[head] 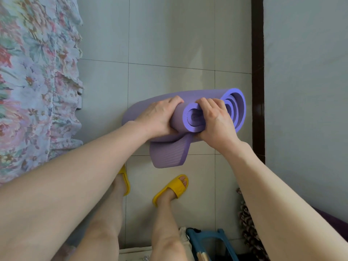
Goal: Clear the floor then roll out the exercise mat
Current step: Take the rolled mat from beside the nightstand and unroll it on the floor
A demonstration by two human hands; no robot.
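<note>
The purple exercise mat is held rolled above the tiled floor, in the strip between the floral bedspread on the left and the dark baseboard on the right. The roll's long axis runs roughly left to right, tilted so that the right end faces the camera and exposes the spiral of layers. The inner coil protrudes toward the viewer between the hands. A loose outer flap hangs down below the roll, ribbed side visible. The left hand wraps closed around the inner coil from the left. The right hand clamps the same coil from the right, fingers curled over its top edge. Two feet in yellow slippers stand on the floor below the mat.
</note>
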